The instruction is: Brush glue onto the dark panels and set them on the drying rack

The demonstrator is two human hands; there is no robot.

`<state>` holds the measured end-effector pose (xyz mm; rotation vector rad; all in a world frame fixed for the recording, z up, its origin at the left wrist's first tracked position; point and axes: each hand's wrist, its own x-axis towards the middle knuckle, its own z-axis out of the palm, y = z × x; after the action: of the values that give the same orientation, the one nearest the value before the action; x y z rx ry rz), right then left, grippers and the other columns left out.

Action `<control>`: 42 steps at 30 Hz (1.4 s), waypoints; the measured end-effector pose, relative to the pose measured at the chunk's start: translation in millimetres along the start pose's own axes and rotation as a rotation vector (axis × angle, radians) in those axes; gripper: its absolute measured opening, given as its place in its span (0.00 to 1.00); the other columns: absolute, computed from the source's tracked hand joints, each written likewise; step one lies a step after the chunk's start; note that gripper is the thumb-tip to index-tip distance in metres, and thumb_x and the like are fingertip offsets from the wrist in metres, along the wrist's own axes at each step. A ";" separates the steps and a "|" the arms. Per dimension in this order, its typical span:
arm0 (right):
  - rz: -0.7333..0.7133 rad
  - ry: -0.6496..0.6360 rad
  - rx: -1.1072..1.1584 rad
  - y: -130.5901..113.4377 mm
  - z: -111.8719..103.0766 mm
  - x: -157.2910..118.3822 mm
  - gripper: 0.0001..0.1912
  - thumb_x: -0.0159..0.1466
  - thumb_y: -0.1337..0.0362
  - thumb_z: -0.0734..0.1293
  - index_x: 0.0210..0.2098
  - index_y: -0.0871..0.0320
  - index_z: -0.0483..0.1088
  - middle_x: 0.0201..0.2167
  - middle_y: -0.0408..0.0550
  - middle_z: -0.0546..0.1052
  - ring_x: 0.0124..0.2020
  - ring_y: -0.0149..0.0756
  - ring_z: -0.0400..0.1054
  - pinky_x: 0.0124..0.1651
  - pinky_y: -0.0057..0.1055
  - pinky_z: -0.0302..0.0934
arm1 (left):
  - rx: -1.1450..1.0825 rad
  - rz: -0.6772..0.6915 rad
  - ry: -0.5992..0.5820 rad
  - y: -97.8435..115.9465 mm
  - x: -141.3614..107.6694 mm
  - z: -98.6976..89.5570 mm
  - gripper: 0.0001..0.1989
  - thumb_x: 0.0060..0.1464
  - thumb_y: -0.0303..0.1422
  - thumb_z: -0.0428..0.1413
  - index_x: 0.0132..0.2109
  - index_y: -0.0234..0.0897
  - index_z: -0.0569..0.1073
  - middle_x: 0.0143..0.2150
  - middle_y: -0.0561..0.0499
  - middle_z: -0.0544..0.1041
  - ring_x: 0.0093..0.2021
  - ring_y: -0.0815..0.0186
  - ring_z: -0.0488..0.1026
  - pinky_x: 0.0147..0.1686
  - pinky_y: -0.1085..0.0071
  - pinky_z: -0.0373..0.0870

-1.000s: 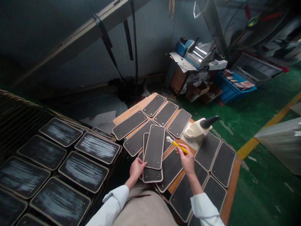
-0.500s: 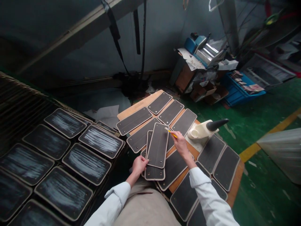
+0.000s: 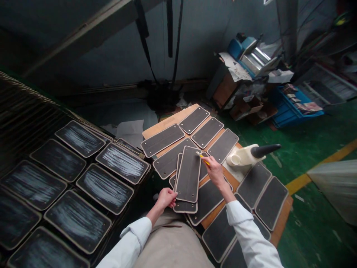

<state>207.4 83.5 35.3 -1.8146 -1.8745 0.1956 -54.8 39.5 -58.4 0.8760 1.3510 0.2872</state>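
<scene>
My left hand (image 3: 167,197) pinches the lower left edge of a dark rounded panel (image 3: 187,175) with a pale border. This panel lies tilted on top of other similar panels on a brown board (image 3: 170,121). In my right hand (image 3: 215,170) is a small yellow-handled brush (image 3: 205,159), its tip near the panel's upper right corner. Several more dark panels (image 3: 208,133) are spread over the board. A cream container (image 3: 237,158) with a black pointed part (image 3: 265,150) stands to the right of my right hand.
At the left, panels with whitish streaks (image 3: 104,189) lie in rows on a rack. Back right are a blue machine with metal rollers (image 3: 256,59), cardboard boxes (image 3: 247,107) and a blue crate (image 3: 283,115). Dark straps (image 3: 169,29) hang at the back.
The view has shifted, so the background equipment appears farther right. Both hands keep nearly the same places at the panel, with the brush tip still near its upper right corner.
</scene>
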 end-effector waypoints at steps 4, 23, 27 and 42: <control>-0.002 0.006 -0.018 1.6 1.8 5.4 0.14 0.70 0.59 0.56 0.48 0.50 0.70 0.42 0.47 0.74 0.39 0.36 0.72 0.40 0.30 0.64 | -0.006 -0.005 0.007 -4.6 2.0 0.6 0.13 0.53 0.35 0.57 0.26 0.35 0.63 0.18 0.53 0.72 0.17 0.69 0.72 0.14 0.78 0.65; 0.026 -0.220 -0.014 -33.9 -5.1 -75.6 0.12 0.70 0.63 0.56 0.48 0.52 0.68 0.40 0.47 0.73 0.37 0.34 0.71 0.38 0.27 0.62 | -0.015 -0.014 0.018 -8.5 6.8 0.1 0.13 0.52 0.34 0.59 0.27 0.35 0.64 0.19 0.52 0.73 0.17 0.68 0.72 0.15 0.77 0.66; 0.043 -0.361 0.007 -57.6 -10.6 -122.0 0.12 0.70 0.66 0.55 0.49 0.53 0.67 0.40 0.48 0.72 0.37 0.35 0.70 0.39 0.28 0.63 | -0.023 -0.026 0.008 -9.4 8.5 0.0 0.13 0.52 0.35 0.59 0.27 0.35 0.64 0.19 0.52 0.73 0.17 0.69 0.72 0.15 0.77 0.67; 0.022 -0.161 -0.016 -37.2 -23.2 -28.3 0.12 0.70 0.62 0.57 0.48 0.52 0.69 0.41 0.47 0.73 0.37 0.35 0.71 0.37 0.28 0.61 | -0.045 -0.016 0.000 -7.9 6.0 -0.4 0.15 0.50 0.38 0.61 0.27 0.35 0.64 0.19 0.53 0.73 0.18 0.69 0.73 0.16 0.78 0.67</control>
<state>184.0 47.0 64.3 -1.8802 -1.9699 0.3441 -56.0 38.3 -68.2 0.8275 1.3465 0.3038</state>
